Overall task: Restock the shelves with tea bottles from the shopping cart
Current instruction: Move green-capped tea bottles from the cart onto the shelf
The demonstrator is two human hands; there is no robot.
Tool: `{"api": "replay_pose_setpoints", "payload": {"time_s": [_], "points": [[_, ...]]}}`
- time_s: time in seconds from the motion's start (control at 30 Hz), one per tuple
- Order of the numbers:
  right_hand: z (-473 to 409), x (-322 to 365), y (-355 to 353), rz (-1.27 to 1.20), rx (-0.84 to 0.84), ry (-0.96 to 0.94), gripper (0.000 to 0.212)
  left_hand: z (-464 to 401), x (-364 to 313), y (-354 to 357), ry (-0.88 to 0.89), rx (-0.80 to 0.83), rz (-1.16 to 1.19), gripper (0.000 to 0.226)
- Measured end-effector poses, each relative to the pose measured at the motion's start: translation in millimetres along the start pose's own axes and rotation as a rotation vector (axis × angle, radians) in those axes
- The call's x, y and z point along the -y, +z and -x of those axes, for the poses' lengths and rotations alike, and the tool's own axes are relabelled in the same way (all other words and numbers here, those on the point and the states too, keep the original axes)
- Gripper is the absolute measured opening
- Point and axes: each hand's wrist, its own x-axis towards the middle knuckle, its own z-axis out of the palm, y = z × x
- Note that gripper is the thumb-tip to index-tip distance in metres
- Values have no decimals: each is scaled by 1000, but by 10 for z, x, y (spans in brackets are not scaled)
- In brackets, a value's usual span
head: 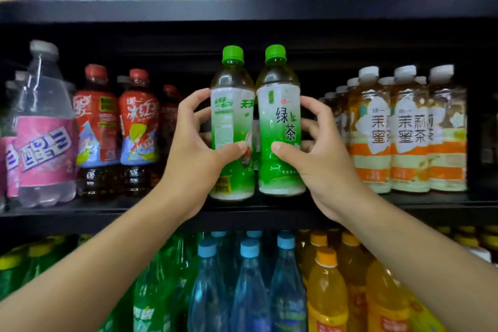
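You held two green tea bottles side by side at the middle shelf (242, 214).

Your left hand (192, 148) gripped the left bottle (232, 127) and your right hand (314, 148) the right bottle (280, 127), fingers curled around the smooth labels; both looked full, heavy, stiff, perhaps slippery, so mid-body was the good hold.

My left hand (194, 153) grips one green tea bottle (232, 127); my right hand (314, 153) grips a second green tea bottle (280, 127). Both upright, touching side by side, bases at the middle shelf (80, 214). Red-label tea bottles (118, 129) left of my left hand; jasmine tea bottles (404, 129) right of my right hand.
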Motion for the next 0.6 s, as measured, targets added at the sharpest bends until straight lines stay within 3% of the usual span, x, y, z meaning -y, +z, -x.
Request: {"api": "replay_pose_setpoints", "payload": {"time_s": [0.17,0.4,0.6], "points": [[-85,-157,-39,89,-11,62,84,-118,211,-3,-59,44,-1,82],[-315,-194,-135,280,46,187,98,-382,377,-105,-46,170,-239,84],[-552,-318,-162,379,76,257,102,-600,604,-159,-93,225,-290,81]]}}
